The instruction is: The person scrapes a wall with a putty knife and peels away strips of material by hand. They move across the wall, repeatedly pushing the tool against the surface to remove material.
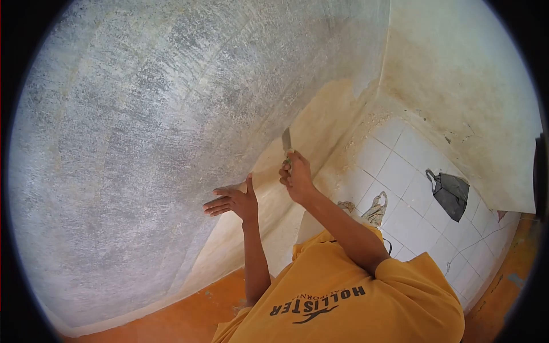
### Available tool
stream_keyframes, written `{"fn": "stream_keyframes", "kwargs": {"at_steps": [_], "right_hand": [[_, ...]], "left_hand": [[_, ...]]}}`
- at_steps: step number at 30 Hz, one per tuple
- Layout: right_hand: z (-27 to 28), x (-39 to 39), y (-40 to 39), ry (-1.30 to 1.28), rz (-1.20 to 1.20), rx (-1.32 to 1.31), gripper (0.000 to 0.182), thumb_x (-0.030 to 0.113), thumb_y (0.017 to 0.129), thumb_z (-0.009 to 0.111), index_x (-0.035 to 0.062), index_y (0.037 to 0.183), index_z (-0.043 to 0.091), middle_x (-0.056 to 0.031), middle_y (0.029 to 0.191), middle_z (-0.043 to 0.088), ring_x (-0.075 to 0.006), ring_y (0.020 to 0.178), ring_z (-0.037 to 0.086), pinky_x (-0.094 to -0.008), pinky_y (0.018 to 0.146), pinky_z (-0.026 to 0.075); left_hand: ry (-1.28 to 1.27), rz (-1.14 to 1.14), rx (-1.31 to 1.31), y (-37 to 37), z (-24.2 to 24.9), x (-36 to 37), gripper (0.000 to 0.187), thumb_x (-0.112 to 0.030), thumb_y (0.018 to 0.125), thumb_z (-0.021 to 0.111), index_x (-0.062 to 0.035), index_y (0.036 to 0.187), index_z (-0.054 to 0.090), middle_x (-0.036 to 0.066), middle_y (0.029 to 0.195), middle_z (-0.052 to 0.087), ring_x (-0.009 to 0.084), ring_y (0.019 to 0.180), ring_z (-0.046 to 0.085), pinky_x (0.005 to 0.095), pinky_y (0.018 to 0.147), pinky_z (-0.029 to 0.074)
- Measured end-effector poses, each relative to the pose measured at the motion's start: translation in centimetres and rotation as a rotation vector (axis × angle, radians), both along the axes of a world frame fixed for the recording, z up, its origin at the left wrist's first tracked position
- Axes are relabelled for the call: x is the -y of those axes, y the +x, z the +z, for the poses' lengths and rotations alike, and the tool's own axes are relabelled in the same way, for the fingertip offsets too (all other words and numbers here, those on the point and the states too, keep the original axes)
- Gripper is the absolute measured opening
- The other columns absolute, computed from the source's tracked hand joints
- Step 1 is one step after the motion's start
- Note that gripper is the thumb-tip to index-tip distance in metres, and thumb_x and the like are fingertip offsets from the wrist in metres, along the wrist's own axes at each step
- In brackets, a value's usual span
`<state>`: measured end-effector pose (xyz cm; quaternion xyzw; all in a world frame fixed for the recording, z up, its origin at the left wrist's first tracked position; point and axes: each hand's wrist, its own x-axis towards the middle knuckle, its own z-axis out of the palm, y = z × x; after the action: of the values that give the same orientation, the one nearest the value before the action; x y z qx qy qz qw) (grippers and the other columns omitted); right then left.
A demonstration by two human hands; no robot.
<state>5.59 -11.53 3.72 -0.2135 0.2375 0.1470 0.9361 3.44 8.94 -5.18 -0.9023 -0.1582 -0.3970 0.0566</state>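
Note:
My right hand (296, 176) is closed round the handle of a scraper (286, 139). The scraper's flat metal blade points up, at the border between the grey, mottled part of the wall (143, 126) and its smoother beige part (326, 111). To the left of it, my left hand (233, 202) has its fingers spread and thumb up, holding nothing. It is beside the lower edge of the grey area; whether it touches the wall I cannot tell.
White floor tiles (400, 171) lie at the right, with a dark bag (452, 196) and a crumpled pale bag (375, 212) on them. Crumbs lie near the corner. A second wall (463, 86) rises at the right. Orange floor (166, 317) runs along the bottom.

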Motion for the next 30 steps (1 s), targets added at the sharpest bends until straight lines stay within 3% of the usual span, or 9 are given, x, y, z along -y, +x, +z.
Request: {"fn": "stream_keyframes", "kwargs": {"at_steps": [2,8,9,19,22,26,30], "right_hand": [[1.4,-0.5,-1.4,0.04,0.047,-0.025,0.011,0.023,0.104,0.048,0.0168,0.095,0.047,0.0023,0.072,0.044,-0.0083,0.048,0.034,-0.0231,0.04,0.024],[-3.1,-0.6,0.4,-0.006,0.007,-0.093,0.01,0.023,0.103,0.05,0.0169,0.095,0.047,0.0026,0.073,0.044,-0.0089,0.05,0.037,-0.0232,0.04,0.024],[0.1,-0.2,-0.9,0.036,0.068,-0.071,0.01,0.022,0.103,0.05,0.0165,0.095,0.048,0.0026,0.073,0.043,-0.0083,0.05,0.036,-0.023,0.04,0.024],[1.0,-0.6,-0.8,0.017,0.006,-0.065,0.005,0.02,0.103,0.049,0.0161,0.099,0.05,0.0027,0.073,0.044,-0.0076,0.049,0.034,-0.0231,0.04,0.024],[-2.6,0.8,1.1,0.053,-0.016,-0.026,0.006,0.02,0.102,0.049,0.0167,0.098,0.05,0.0024,0.072,0.044,-0.0078,0.049,0.034,-0.0236,0.04,0.024],[1.3,0.1,-0.9,0.074,0.044,-0.038,0.01,0.02,0.102,0.049,0.0158,0.093,0.047,0.0019,0.073,0.044,-0.0081,0.047,0.033,-0.0238,0.039,0.024],[0.1,0.8,0.4,0.065,-0.017,-0.086,0.009,0.024,0.102,0.052,0.0174,0.096,0.05,0.002,0.073,0.044,-0.0083,0.048,0.034,-0.0231,0.039,0.024]], "left_hand": [[0.002,-0.001,0.005,-0.1,0.0,-0.1,0.139,-0.082,0.081,0.058,0.002,0.152,-0.027,0.053,0.139,-0.035,0.0716,0.129,-0.033,0.0826,0.099,-0.013],[0.044,0.025,-0.015,-0.1,0.2,0.0,0.142,-0.085,0.079,0.057,0.0048,0.151,-0.027,0.053,0.138,-0.037,0.0702,0.128,-0.036,0.0818,0.099,-0.014],[0.051,0.029,-0.012,0.4,0.2,0.2,0.142,-0.084,0.079,0.057,0.005,0.151,-0.027,0.053,0.138,-0.037,0.0703,0.128,-0.036,0.0819,0.099,-0.013],[0.033,0.024,-0.025,-0.1,0.1,0.0,0.142,-0.082,0.079,0.059,0.0022,0.151,-0.029,0.055,0.137,-0.035,0.0713,0.129,-0.033,0.0829,0.099,-0.011],[0.027,0.029,-0.023,-0.4,0.4,0.1,0.142,-0.082,0.079,0.06,0.0014,0.151,-0.03,0.054,0.137,-0.036,0.0705,0.129,-0.034,0.0828,0.099,-0.012],[0.019,0.012,-0.017,-0.2,0.4,0.2,0.141,-0.083,0.079,0.059,0.0005,0.151,-0.03,0.053,0.137,-0.037,0.0696,0.129,-0.035,0.0824,0.099,-0.012],[-0.008,0.026,-0.02,0.0,-0.3,0.0,0.141,-0.083,0.08,0.059,0.0003,0.152,-0.029,0.052,0.138,-0.038,0.0686,0.13,-0.036,0.082,0.099,-0.013]]}}
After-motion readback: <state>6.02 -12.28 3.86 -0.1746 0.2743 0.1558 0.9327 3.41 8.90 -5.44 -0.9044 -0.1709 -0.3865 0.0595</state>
